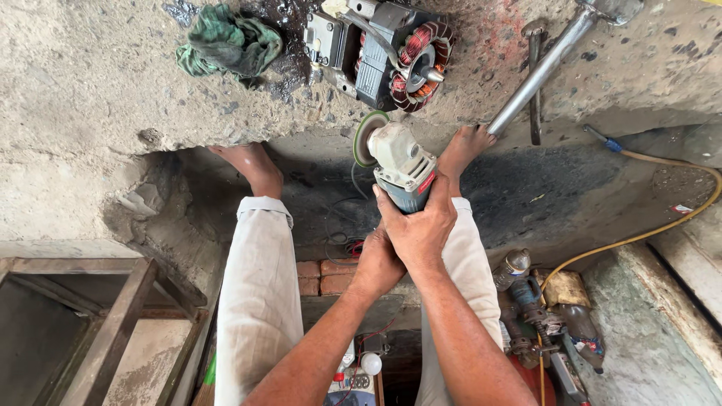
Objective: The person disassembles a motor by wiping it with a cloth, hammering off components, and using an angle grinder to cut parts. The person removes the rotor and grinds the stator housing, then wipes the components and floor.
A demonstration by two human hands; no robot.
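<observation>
My right hand grips the blue-grey body of an angle grinder from above. Its disc points toward the concrete ledge. My left hand sits just behind and under the right one, closed around the grinder's rear end. On the ledge beyond the disc lies an opened electric motor with copper windings and a bare shaft. My two bare feet rest against the ledge's underside on either side of the grinder.
A green rag lies left of the motor. A metal pipe slants across the ledge at right. A yellow hose curves along the right. Power tools and a bottle lie by my right leg. A metal frame stands lower left.
</observation>
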